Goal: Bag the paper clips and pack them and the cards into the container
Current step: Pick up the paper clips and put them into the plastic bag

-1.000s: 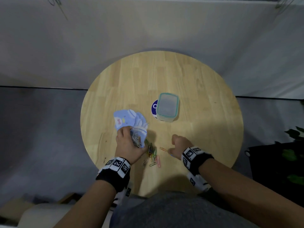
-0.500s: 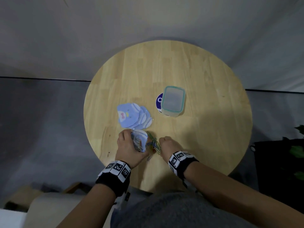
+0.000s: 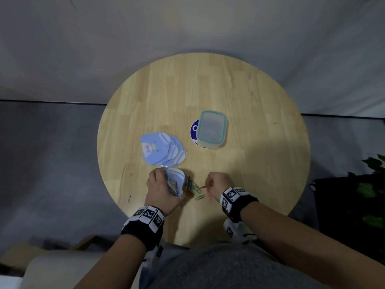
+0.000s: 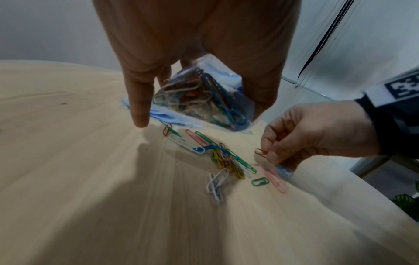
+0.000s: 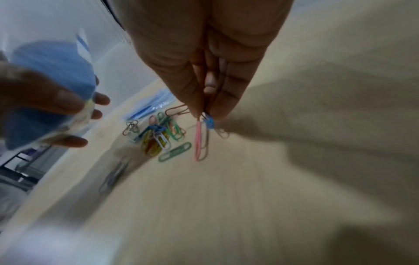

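Observation:
My left hand (image 3: 161, 187) grips a clear plastic bag (image 4: 199, 100) holding several coloured paper clips, just above the round wooden table (image 3: 260, 105). Loose paper clips (image 4: 224, 159) lie in a small heap on the table below the bag, between my hands. My right hand (image 3: 216, 181) pinches a few paper clips (image 5: 201, 136) at its fingertips, right of the heap. A fan of blue penguin-shaped cards (image 3: 160, 152) lies beyond my left hand. The clear container (image 3: 211, 129) with a teal rim stands further right.
A blue round sticker (image 3: 194, 130) shows from under the container's left side. The table's near edge runs close to my body. A dark plant stand with green leaves (image 3: 373, 184) is at the right, beyond the table.
The blue cards now lie on the table instead of in my left hand. My right hand went to the clip heap, then drew back right with clips pinched.

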Motion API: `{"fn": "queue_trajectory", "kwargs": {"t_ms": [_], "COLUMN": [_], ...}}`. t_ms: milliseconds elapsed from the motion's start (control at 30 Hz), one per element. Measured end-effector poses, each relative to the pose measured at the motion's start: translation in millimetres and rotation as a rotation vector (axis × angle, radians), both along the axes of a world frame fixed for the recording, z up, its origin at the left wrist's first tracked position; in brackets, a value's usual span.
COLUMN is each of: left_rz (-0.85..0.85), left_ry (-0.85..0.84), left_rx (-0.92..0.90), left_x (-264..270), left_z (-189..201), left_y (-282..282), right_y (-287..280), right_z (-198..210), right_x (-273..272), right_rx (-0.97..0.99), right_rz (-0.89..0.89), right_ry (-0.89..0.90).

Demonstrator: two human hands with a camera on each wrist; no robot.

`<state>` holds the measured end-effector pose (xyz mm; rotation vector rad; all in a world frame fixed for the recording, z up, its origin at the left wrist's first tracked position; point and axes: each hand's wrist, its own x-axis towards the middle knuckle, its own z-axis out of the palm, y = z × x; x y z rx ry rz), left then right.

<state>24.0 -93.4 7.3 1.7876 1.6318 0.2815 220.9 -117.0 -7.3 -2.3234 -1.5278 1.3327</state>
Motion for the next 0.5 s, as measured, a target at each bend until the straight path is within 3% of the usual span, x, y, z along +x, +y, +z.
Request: {"fn": "queue_trajectory", "kwargs": {"t_ms": [67,267,500], "left_rz": [-0.011,0.000,0.003], "left_ry": [0.022,0.035,0.025], "left_rx": [0.008,0.019,0.014], "left_x": [1.1,-1.5,-9.3], "left_z": [-1.9,-2.3,-5.0], "left_y": [-0.1,-0.2,-2.9], "right_y": [5.5,8.5,7.9], "right_z": [-0.3,-7.9,-8.7], "right_x": [-6.5,-35.2,-42.5], "right_rx": [0.025,0.035,0.037], "right_rz": [-0.007,0.340,0.468], "right_ry": [0.038,-0.196,-0.265]}}
